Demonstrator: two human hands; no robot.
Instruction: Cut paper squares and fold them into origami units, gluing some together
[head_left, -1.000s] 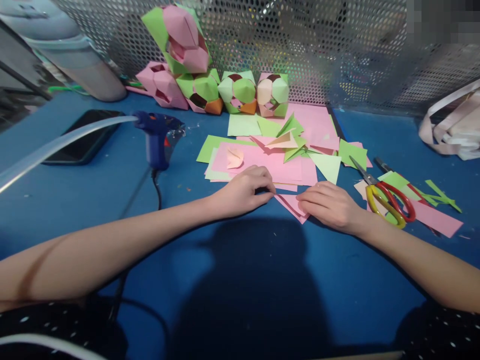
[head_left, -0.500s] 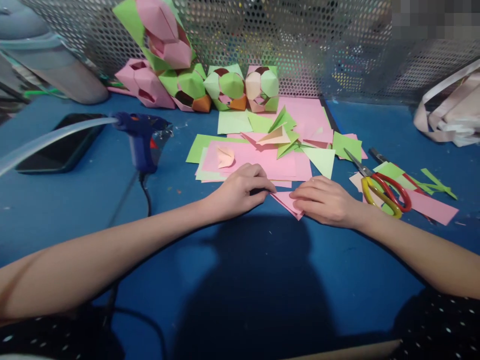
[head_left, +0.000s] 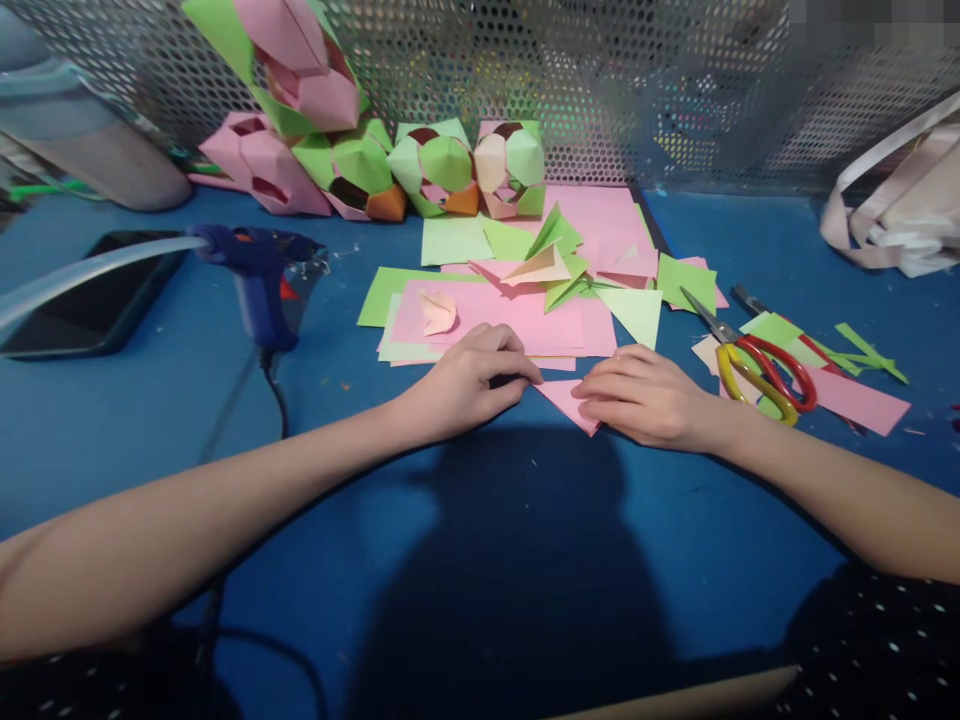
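A small folded piece of pink paper, shaped like a triangle, lies on the blue table between my two hands. My left hand pinches its left corner, thumb and fingertips together. On the right side of the paper, my right hand presses and holds it, with the fingers close together and covering that end. Just beyond the hands sits a stack of pink and green sheets, with a small peach folded piece on it. Green and peach folded pieces lie piled behind.
Scissors with red and yellow handles rest on paper scraps at the right. A blue glue gun and a dark phone are at the left. Paper polyhedra stand along the perforated metal panel. A white ribboned bag is far right.
The view has shifted slightly. The pink paper's layers, a little apart at the lower edge before, now lie closer together. Both hands keep nearly the same places on it.
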